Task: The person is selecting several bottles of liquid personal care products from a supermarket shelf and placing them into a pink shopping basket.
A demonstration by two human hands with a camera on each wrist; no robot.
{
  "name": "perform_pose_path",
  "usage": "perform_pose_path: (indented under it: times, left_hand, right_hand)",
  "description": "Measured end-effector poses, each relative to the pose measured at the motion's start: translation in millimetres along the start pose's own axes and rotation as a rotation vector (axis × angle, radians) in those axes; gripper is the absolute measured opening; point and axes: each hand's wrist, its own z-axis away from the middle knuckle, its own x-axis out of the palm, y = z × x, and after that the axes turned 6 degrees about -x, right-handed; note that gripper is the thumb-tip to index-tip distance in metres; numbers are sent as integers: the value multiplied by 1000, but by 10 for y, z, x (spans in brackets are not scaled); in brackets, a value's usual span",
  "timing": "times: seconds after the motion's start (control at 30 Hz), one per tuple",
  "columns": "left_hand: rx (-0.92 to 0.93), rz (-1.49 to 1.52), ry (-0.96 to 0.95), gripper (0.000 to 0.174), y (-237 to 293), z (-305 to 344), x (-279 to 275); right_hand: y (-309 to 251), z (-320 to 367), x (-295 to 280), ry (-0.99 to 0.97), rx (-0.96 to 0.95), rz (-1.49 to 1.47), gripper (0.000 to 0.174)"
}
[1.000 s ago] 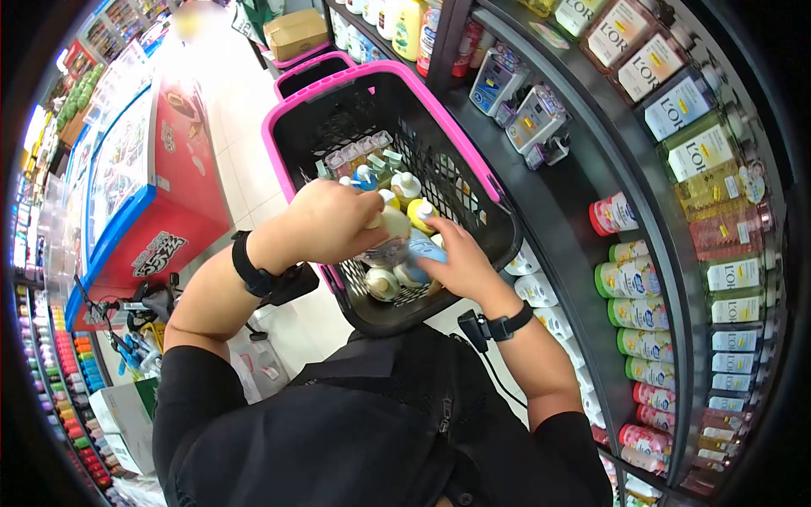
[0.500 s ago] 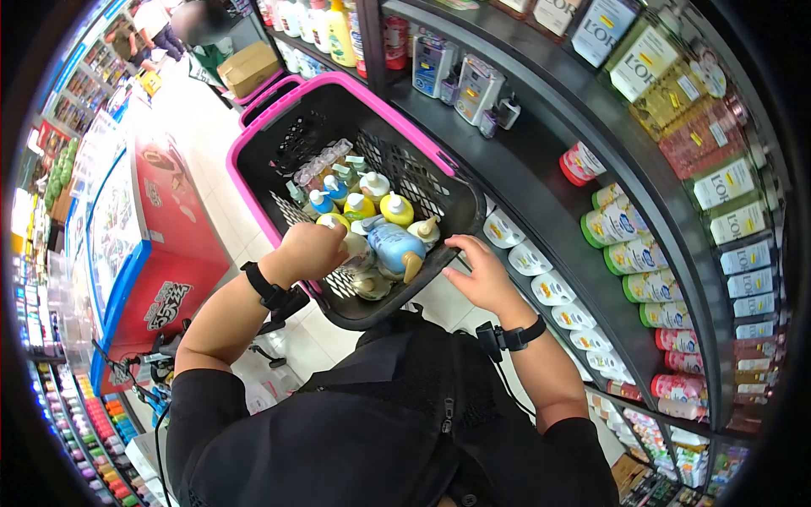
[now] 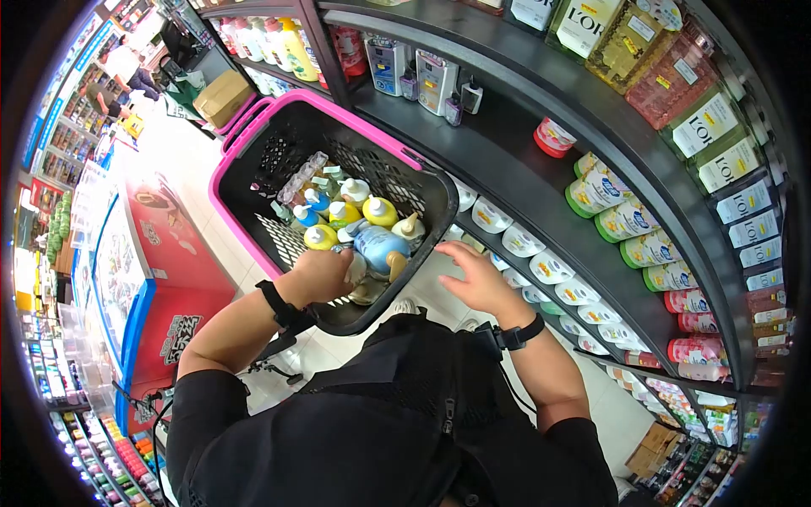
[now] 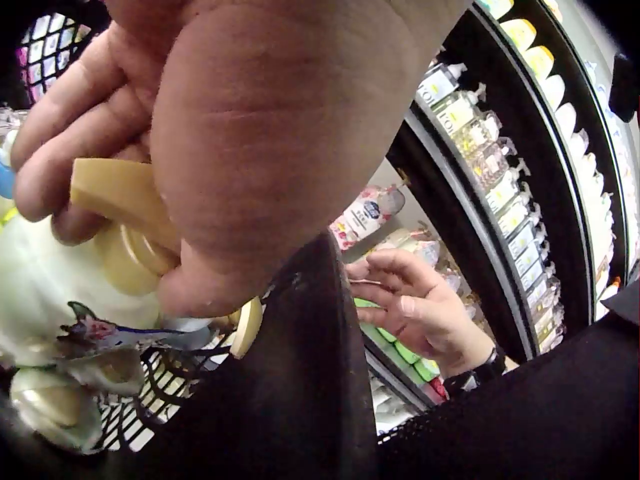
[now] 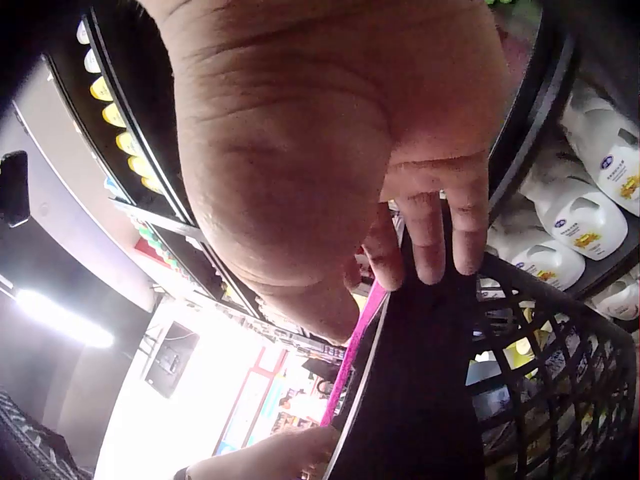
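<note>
The pink-rimmed basket (image 3: 351,122) stands close against the black shelf (image 3: 507,165), which probably keeps both the goods inside it and the stock on the shelf within easy reach of either arm. It is packed with pump and squeeze bottles standing upright at its 12 o'clock end, while a blue bottle (image 3: 378,243) lies on its side across the others near the middle. The left hand (image 3: 325,275) reaches into the basket's 6 o'clock corner, the one nearest the person. There its fingers curl round the yellow cap of a cream bottle (image 4: 40,290). Taking it by the top looks sensible, since the bottle bodies are wedged among their neighbours and only the caps stand free. That wrist is bent down over the black rim and the forearm comes in from 8 o'clock. The knuckles face up, and in the left wrist view the thumb closes against the cap from the near side. The right hand (image 3: 477,275) is outside the basket at its 4 o'clock. It holds nothing: the palm faces down and the fingers are spread and nearly straight. Its fingertips are just beside the rim, though I cannot tell whether they touch it. It lies between the basket and the row of white bottles (image 3: 549,266) on the lower shelf, with green-lidded jars (image 3: 625,220) farther out at 3 o'clock. That forearm angles in from 5 o'clock with the elbow tucked near the body.
</note>
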Motion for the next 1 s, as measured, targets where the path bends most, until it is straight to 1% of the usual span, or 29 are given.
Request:
perform_pose_path:
  times: [0.07,0.1,0.2,0.33,0.37,0.47,0.5,0.57,0.6,0.63,0.67,0.7,0.73,0.77,0.8,0.87,0.93,0.97,1.0]
  left_hand:
    - [-5,-27,-42,52,67,18,9]
    - [-19,-23,-107,53,124,49,-40]
    - [-3,-34,-166,54,201,68,-77]
    - [0,-2,-173,52,204,53,21]
    - [13,23,-167,50,204,80,56]
    - [58,92,-150,42,214,157,148]
    - [49,121,-141,38,225,184,153]
    - [55,138,-167,41,210,227,114]
    - [71,138,-179,42,211,221,104]
    - [92,142,-177,41,164,175,207]
    - [84,179,-147,41,189,228,121]
    - [111,142,-112,42,146,207,169]
    - [97,181,-107,44,164,224,102]
    - [64,91,-31,44,121,228,148]
    - [44,82,29,44,111,249,89]
    - [137,163,181,46,32,169,102]
    - [92,219,195,49,157,121,-12]
    - [47,284,123,47,331,174,-214]
    - [96,287,144,46,389,120,-236]
  right_hand:
    - [-22,-36,18,-2,-25,47,48]
    - [-56,-57,15,-1,-46,76,47]
    - [-147,-172,9,-26,-100,122,46]
    - [-70,-278,75,-60,-96,61,45]
    - [-56,-281,88,-87,-63,61,44]
    - [14,-294,118,-97,-74,71,43]
    - [11,-306,116,-102,-44,29,43]
    - [-16,-321,106,-97,23,-52,42]
    - [12,-326,144,-102,-50,-30,41]
    - [88,-332,189,-89,-112,10,41]
    - [175,-312,174,-64,-156,74,40]
    - [228,-295,206,-52,-172,60,40]
    - [262,-292,267,-28,-181,56,39]
    - [268,-272,308,4,-179,32,37]
    - [314,-277,353,47,-243,81,37]
    - [222,-243,335,39,-155,20,36]
    - [41,-155,264,11,63,-149,34]
    - [52,-80,271,59,132,-238,34]
    - [65,-17,255,94,189,-327,33]
